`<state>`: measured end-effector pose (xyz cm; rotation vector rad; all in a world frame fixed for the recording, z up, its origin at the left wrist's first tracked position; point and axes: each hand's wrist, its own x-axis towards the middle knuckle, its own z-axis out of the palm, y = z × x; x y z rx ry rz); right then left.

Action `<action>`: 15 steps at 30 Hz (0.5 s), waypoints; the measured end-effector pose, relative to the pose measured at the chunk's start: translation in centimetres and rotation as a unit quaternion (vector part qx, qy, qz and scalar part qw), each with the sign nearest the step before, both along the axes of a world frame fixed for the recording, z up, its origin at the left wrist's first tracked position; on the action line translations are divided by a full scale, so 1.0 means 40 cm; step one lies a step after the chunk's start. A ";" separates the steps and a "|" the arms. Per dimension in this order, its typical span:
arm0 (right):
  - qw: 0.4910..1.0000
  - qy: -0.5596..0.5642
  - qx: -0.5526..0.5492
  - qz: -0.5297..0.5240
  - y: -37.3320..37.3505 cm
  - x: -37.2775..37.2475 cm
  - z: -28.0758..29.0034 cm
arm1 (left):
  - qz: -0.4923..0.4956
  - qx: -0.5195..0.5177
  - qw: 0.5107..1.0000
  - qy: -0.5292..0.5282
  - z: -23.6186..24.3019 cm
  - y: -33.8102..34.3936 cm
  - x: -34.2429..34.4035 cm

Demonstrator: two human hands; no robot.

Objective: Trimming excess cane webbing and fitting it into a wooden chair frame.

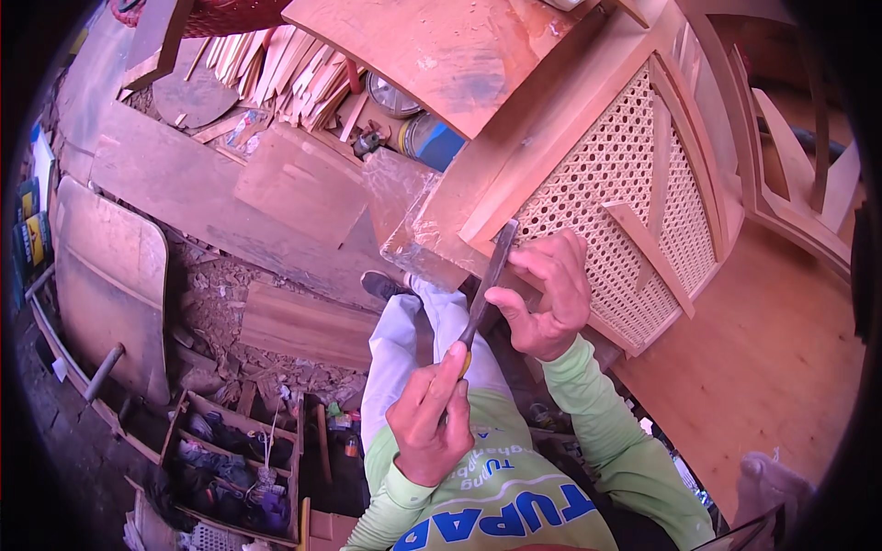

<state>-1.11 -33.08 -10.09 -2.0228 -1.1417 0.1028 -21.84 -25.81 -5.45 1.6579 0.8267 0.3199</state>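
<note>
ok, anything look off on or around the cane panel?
Two wood strips cross askew over the woven cane panel; can't tell if they're fixed. Untidy debris also lies scattered beside the brown plank.

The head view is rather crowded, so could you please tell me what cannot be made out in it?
In the head view:
Handle of the tool: mostly hidden by the left hand.
Blue container: partly hidden by the board.
Red item: cut off by the upper edge.
Contents of the crate: too dark and jumbled to name.
Whether the right hand touches the tool: too close to tell.
</note>
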 end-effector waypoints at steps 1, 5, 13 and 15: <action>1.000 0.004 -0.003 0.000 0.001 0.000 0.002 | 0.001 -0.003 1.000 0.003 0.001 0.000 0.000; 1.000 0.006 -0.018 0.001 -0.001 -0.004 0.003 | -0.001 0.001 1.000 0.009 -0.012 0.000 -0.003; 1.000 0.008 -0.018 -0.004 0.007 -0.008 0.003 | 0.010 0.006 0.999 -0.036 -0.045 0.001 0.004; 1.000 -0.018 -0.021 0.001 0.010 -0.001 0.003 | -0.011 0.036 0.998 -0.041 -0.056 0.015 0.001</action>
